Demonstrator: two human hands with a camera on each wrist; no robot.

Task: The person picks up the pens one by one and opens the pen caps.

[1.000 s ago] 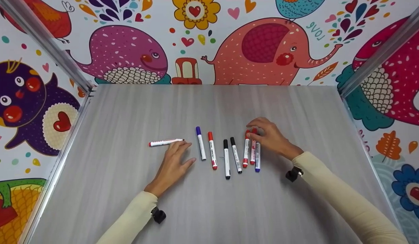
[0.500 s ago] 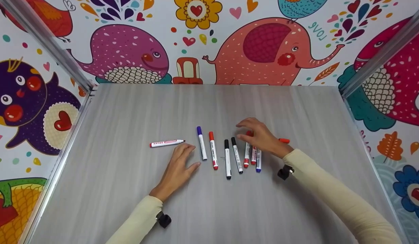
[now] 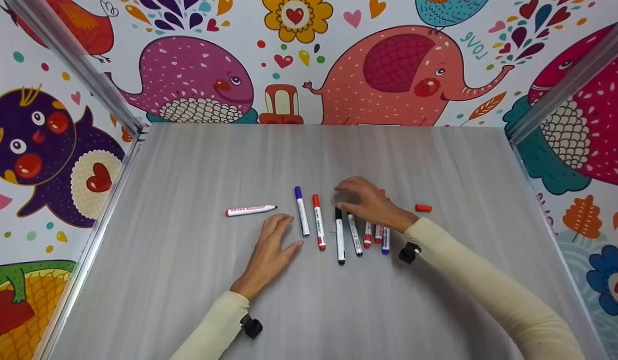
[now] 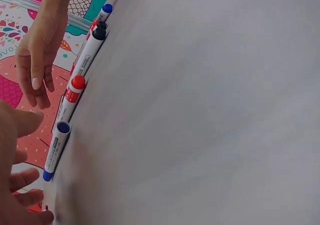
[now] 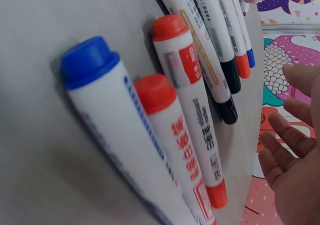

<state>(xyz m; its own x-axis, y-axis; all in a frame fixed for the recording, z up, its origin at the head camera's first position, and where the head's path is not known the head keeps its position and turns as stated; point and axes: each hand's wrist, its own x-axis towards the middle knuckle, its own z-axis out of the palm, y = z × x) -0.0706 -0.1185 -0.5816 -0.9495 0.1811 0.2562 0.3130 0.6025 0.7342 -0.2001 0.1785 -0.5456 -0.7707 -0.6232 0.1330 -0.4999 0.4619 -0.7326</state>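
Observation:
An uncapped marker (image 3: pixel 251 210) lies crosswise on the table, its dark tip toward the right. My left hand (image 3: pixel 268 252), fingers relaxed, rests or hovers just below it and holds nothing. To its right is a row of capped markers: a blue marker (image 3: pixel 302 215), a red marker (image 3: pixel 319 225), two black markers (image 3: pixel 340 240), then red ones (image 3: pixel 368 237) and another blue marker (image 3: pixel 386 242). Over the upper ends of the black markers is my right hand (image 3: pixel 371 202), hiding some caps. Its thumb and fingers (image 5: pixel 290 135) are apart, with nothing between them in the right wrist view.
A loose red cap (image 3: pixel 423 208) lies right of the row, near the right wrist. The grey table (image 3: pixel 188 165) is bounded by patterned walls (image 3: pixel 278 60) and metal posts (image 3: pixel 73 65) at its back corners.
My right hand has moved left along the row, from the red markers to the black ones, uncovering the red cap. My left hand has shifted slightly right, off the uncapped marker.

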